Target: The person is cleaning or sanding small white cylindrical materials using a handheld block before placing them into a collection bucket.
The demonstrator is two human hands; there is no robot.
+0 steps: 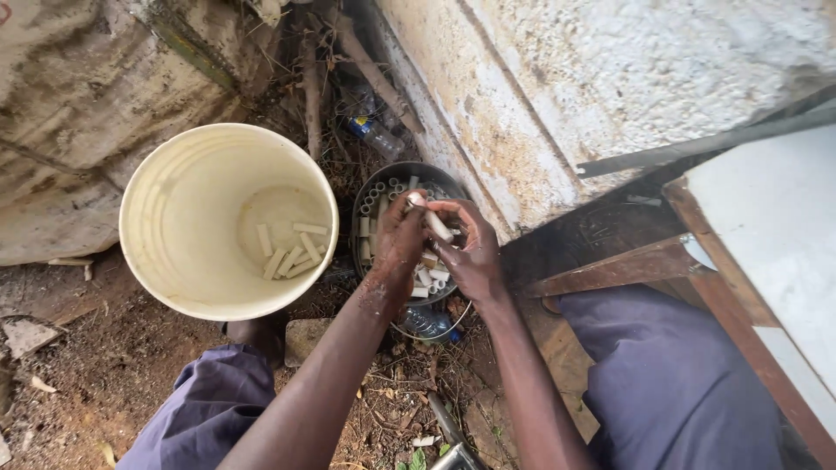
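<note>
Covering much of the dark round pan, the two hands hide how many pale tube pieces lie in it — too many and too overlapped to count. Left hand and right hand meet above the pan, both closed on one short pale tube; its upper end pokes out near the left fingertips. Just left of the pan stands a cream bucket, holding about six more tube pieces scattered on its bottom. A plastic bottle lies half buried among sticks behind the pan, and another bottle is partly hidden under the forearms.
</note>
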